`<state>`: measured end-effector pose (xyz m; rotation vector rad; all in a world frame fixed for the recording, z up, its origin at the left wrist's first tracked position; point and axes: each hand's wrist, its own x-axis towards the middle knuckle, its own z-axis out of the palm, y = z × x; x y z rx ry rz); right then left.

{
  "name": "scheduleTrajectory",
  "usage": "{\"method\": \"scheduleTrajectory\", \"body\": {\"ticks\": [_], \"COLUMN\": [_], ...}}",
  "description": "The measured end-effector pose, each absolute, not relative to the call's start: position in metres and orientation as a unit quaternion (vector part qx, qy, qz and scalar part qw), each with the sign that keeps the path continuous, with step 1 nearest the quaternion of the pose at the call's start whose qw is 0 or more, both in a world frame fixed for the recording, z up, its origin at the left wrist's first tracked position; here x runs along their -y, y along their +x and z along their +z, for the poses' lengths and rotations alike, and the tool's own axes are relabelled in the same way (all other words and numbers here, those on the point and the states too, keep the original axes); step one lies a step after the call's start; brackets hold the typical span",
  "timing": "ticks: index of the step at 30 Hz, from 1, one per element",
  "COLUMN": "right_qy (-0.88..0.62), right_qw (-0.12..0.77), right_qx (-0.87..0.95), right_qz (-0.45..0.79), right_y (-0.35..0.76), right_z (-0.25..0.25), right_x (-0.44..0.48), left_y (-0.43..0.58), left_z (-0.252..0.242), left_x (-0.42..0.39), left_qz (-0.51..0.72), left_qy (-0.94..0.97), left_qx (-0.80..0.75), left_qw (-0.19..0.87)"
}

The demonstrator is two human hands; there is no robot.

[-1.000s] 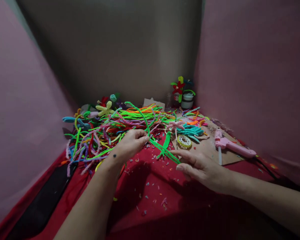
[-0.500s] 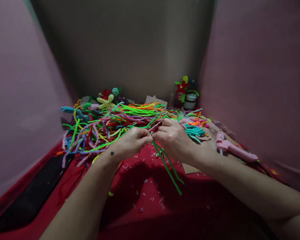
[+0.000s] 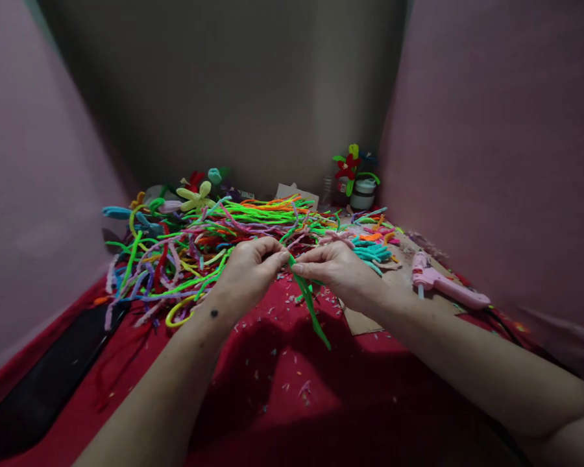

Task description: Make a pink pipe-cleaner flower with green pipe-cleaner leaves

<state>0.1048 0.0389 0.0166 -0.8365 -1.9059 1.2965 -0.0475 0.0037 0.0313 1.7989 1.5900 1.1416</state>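
My left hand (image 3: 250, 269) and my right hand (image 3: 338, 269) meet fingertip to fingertip over a red cloth (image 3: 292, 395). Both pinch the same bunch of green pipe cleaners (image 3: 311, 308), whose free ends hang down and towards me. Just behind the hands lies a big heap of pipe cleaners in many colours (image 3: 214, 243), neon green and orange on top.
A pink glue gun (image 3: 442, 288) lies on a cardboard sheet (image 3: 370, 318) at the right, beside teal pipe-cleaner pieces (image 3: 372, 251). Finished pipe-cleaner flowers (image 3: 194, 194) sit at the back left, and a jar with flowers (image 3: 357, 185) stands in the far corner. Pink walls close in on both sides.
My right hand rose from the cloth and closed on the green pipe cleaners next to my left hand. The strands' free ends swung down towards me.
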Motion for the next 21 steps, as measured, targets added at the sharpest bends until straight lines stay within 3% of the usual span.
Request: {"method": "scheduleTrajectory", "body": {"ticks": [5, 16, 21], "right_qy": [-0.312, -0.308, -0.286], "right_qw": [0.341, 0.423, 0.394], "right_qx": [0.667, 0.721, 0.643], "right_qz": [0.583, 0.454, 0.591], "right_y": [0.1, 0.1, 0.095], "right_z": [0.015, 0.014, 0.006], "right_x": [-0.036, -0.031, -0.035], "left_y": [-0.045, -0.043, -0.041], "left_z": [0.03, 0.031, 0.024], "left_x": [-0.004, 0.0, 0.0], "left_qz": [0.491, 0.483, 0.489], "left_qy": [0.633, 0.628, 0.649], "left_qx": [-0.556, -0.535, -0.549], "left_qw": [0.221, 0.293, 0.195]}}
